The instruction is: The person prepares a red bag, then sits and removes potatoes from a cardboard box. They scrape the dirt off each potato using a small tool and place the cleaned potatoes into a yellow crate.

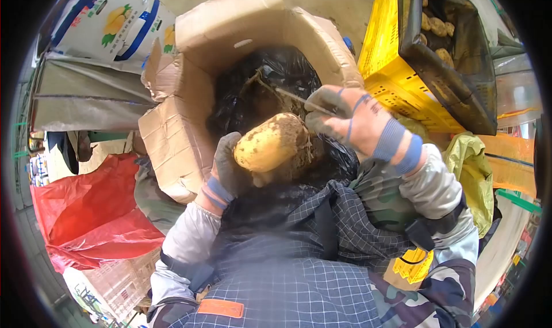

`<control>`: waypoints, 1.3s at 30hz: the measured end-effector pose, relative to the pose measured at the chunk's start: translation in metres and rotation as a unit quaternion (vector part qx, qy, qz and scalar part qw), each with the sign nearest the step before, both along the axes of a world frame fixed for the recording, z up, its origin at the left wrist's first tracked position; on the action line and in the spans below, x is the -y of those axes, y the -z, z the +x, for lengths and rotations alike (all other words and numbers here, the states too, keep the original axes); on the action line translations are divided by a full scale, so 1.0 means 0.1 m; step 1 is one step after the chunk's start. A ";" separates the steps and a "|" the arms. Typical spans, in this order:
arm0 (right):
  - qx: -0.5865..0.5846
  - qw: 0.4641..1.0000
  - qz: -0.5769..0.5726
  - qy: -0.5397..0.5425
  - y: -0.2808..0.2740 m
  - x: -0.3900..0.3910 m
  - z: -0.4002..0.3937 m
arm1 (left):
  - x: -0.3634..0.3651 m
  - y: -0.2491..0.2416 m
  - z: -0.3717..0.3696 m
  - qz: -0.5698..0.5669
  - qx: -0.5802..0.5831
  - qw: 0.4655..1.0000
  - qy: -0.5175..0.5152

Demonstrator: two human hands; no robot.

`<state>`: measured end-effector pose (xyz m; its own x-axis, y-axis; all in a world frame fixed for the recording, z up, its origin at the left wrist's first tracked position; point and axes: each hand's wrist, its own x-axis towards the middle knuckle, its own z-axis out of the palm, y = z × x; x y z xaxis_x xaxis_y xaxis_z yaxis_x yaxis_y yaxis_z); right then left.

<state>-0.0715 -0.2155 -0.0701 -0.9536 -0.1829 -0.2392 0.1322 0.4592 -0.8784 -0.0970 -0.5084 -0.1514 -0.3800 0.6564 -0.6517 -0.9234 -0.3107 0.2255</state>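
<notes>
A large yellowish root vegetable (265,145) with dirt on its skin is held over an open cardboard box (230,26) lined with a black plastic bag (230,98). My left hand (226,166), in a dark-palmed glove, grips its left side. On the vegetable's right end hang dirt and fine roots. My right hand (345,116), gloved too, is closed around a thin stick-like piece (290,95) that points up and left across the box opening. Whether this piece is a tool or a stem is unclear. Beneath the vegetable, the contents are blurred.
At the upper right stands a yellow crate (379,57) with a black liner (417,69) and several potato-like pieces (440,27). A red bag (92,204) lies left, a yellow-green sack (468,178) right. Printed white cartons (98,26) stand at the upper left.
</notes>
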 end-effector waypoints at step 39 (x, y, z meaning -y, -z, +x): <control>0.030 0.952 0.293 -0.084 0.49 0.53 -0.08 | 0.09 0.29 0.31 -0.050 -0.292 0.953 -0.065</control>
